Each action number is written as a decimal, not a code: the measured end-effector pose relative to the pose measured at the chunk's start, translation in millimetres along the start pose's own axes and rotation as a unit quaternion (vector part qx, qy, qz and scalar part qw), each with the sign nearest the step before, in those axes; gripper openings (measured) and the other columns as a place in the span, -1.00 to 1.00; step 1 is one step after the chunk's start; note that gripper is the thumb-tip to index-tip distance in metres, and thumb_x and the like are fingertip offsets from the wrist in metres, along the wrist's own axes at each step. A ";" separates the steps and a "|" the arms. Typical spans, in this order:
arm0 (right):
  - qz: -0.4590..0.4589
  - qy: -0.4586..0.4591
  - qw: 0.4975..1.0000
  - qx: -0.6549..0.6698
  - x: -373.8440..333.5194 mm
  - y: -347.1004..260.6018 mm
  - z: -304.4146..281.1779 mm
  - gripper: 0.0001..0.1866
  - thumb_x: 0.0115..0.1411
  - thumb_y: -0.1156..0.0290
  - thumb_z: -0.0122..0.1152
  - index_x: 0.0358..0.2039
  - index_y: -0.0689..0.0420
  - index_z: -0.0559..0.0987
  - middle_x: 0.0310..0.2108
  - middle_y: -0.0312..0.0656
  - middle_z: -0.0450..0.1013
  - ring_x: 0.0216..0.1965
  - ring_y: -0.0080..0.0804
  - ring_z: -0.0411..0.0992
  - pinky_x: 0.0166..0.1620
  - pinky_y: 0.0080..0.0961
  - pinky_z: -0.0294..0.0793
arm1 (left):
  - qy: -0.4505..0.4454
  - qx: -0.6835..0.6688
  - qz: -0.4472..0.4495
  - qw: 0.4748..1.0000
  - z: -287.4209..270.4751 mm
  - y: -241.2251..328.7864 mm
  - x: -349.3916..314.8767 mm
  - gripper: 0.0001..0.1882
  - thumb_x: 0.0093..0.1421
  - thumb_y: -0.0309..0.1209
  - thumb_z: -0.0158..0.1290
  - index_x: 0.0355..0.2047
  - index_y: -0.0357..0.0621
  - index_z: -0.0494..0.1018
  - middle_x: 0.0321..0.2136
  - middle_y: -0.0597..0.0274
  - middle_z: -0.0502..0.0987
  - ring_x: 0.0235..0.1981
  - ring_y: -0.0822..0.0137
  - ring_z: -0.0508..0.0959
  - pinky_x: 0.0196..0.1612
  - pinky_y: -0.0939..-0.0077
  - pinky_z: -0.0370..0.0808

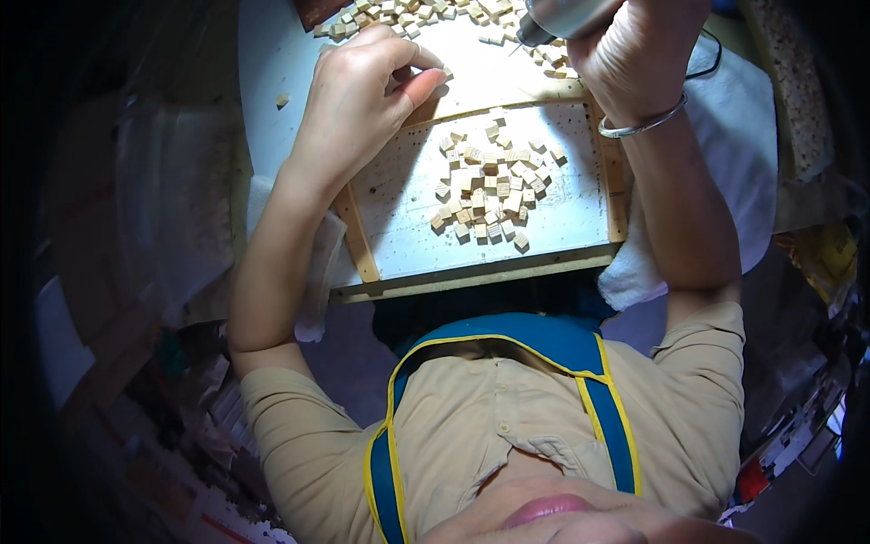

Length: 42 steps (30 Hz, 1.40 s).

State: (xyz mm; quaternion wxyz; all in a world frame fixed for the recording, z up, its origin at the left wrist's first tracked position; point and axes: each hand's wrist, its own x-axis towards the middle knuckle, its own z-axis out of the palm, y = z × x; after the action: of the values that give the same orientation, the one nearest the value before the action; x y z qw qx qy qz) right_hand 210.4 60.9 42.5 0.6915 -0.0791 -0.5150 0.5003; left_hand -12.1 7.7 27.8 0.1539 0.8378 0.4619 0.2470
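My left hand (362, 95) is over the left part of the white work board, with thumb and index finger pinched on a small wooden cube (448, 74). My right hand (634, 63), at the upper right, is wrapped round a silver handheld drill (569, 13). Its dark nose and thin bit point down and left, apart from the cube. Below the hands, a pile of small wooden cubes (490, 186) lies on a white tray-like board (399, 245). More loose cubes (399, 14) are spread along the far side. The top of the drill is cut off by the picture's edge.
Wooden strips (359, 238) border the near board. One stray cube (282, 100) lies at the far left. A white cloth (739, 172) hangs under my right forearm, and a black cord (711, 59) curves near my right wrist. A dark reddish block (319, 11) stands at the back.
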 end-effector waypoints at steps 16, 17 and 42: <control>0.007 0.014 1.000 0.020 0.0 -0.2 6.8 -0.71 0.31 0.26 0.28 -0.09 0.18 0.51 -0.52 -0.24 0.49 -0.60 -0.52 0.50 -0.58 -0.59 0.56 | 0.027 -0.004 -0.021 0.999 7.4 -2.0 -1.6 -0.80 0.17 -0.42 0.34 -0.20 -0.18 0.69 -0.41 0.14 0.61 -0.46 0.33 0.62 -0.36 0.45 0.54; 0.003 0.007 1.000 0.015 0.0 0.7 4.4 -0.71 0.31 0.26 0.28 -0.09 0.18 0.51 -0.52 -0.24 0.49 -0.59 -0.52 0.50 -0.58 -0.59 0.56 | 0.030 0.005 -0.011 0.999 9.2 -2.1 -0.6 -0.80 0.16 -0.41 0.35 -0.21 -0.18 0.70 -0.40 0.14 0.62 -0.46 0.31 0.63 -0.36 0.45 0.55; 0.016 0.022 0.999 0.025 -5.9 5.7 5.7 -0.75 0.27 0.41 0.29 -0.10 0.22 0.50 -0.44 -0.22 0.50 -0.55 -0.47 0.52 -0.57 -0.57 0.59 | 0.032 -0.141 -0.058 0.988 15.3 9.5 -10.4 -0.76 0.16 -0.46 0.37 -0.16 -0.21 0.67 -0.43 0.37 0.53 -0.47 0.59 0.40 -0.44 0.67 0.32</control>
State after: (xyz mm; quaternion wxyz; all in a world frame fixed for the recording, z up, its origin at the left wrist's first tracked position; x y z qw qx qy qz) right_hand 202.6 56.8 37.8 0.6967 -0.0809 -0.4856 0.5218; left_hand -1.7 -6.7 16.9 0.2699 0.7714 0.4747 0.3267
